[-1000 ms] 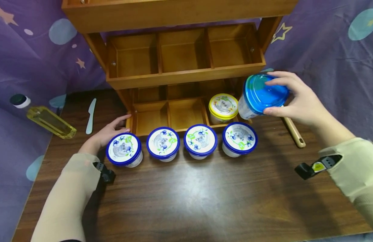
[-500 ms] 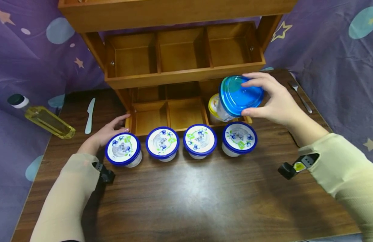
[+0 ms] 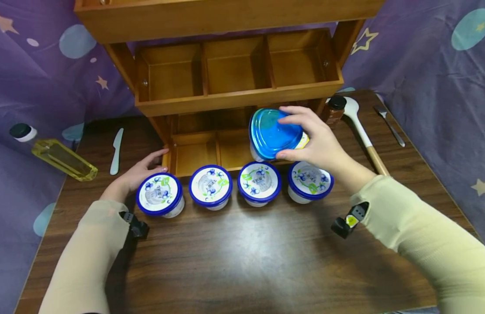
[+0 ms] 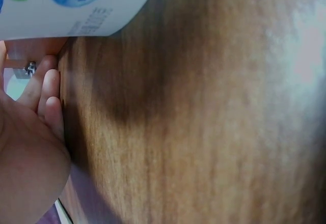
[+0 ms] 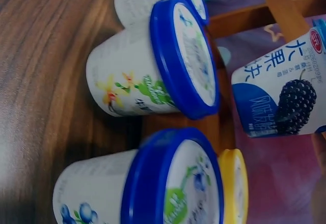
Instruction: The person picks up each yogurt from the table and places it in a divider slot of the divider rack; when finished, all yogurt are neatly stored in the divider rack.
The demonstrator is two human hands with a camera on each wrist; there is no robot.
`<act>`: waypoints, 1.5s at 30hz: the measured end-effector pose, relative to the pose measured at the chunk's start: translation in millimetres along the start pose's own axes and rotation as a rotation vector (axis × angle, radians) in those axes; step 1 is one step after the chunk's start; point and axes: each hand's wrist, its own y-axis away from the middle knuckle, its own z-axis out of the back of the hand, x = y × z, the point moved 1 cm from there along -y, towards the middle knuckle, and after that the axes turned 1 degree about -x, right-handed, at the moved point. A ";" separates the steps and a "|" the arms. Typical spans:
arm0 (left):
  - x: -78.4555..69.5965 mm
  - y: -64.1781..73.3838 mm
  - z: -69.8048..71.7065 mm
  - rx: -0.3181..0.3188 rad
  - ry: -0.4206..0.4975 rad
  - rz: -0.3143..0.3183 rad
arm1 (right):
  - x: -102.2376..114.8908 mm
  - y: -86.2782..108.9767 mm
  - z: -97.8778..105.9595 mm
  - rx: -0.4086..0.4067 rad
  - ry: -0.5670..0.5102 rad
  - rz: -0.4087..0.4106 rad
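My right hand [image 3: 318, 139] grips a yogurt cup with a see-through blue lid [image 3: 271, 133], thumb on the near side and fingers over the far side. In the right wrist view this yogurt cup [image 5: 277, 91] shows a blackberry picture and is tilted. It overlaps the middle and right compartments of the wooden rack's lowest tier [image 3: 197, 152]. Behind it a yellow-lidded cup [image 3: 304, 141] is mostly hidden in the head view. My left hand [image 3: 138, 174] rests its fingers against that tier's left end, beside a blue-lidded cup [image 3: 159, 194].
More blue-lidded cups [image 3: 211, 185] stand in a row before the rack. An oil bottle [image 3: 57, 155] and pale knife [image 3: 116, 150] lie left. On the right are a dark-capped jar [image 3: 335, 109], a white spoon with a wooden handle [image 3: 358, 122] and a fork [image 3: 389, 124]. The middle tier [image 3: 238, 93] overhangs.
My right hand has carried the yogurt cup leftward, past the yellow-lidded cup, uncovering the jar and the spoon. My left hand stays where it was.
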 end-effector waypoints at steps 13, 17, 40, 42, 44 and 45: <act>3.3 -1.2 0.3 0.002 0.007 -0.012 | -4.0 -6.1 -29.7 0.049 0.083 -0.065; 3.6 -1.6 0.0 0.003 0.010 -0.007 | -5.8 -8.3 -36.5 0.062 0.085 -0.082; 4.7 -0.6 -1.7 0.006 0.010 -0.027 | -19.9 -19.0 -64.2 0.118 0.124 -0.218; 4.6 -0.8 -0.9 0.005 0.017 -0.024 | -20.3 -19.7 -65.2 0.121 0.129 -0.224; 4.2 -0.9 -0.2 0.005 0.020 -0.020 | -20.3 -20.7 -65.9 0.126 0.133 -0.233; 3.8 -0.9 0.0 0.005 0.020 -0.021 | -20.3 -21.1 -66.1 0.129 0.129 -0.241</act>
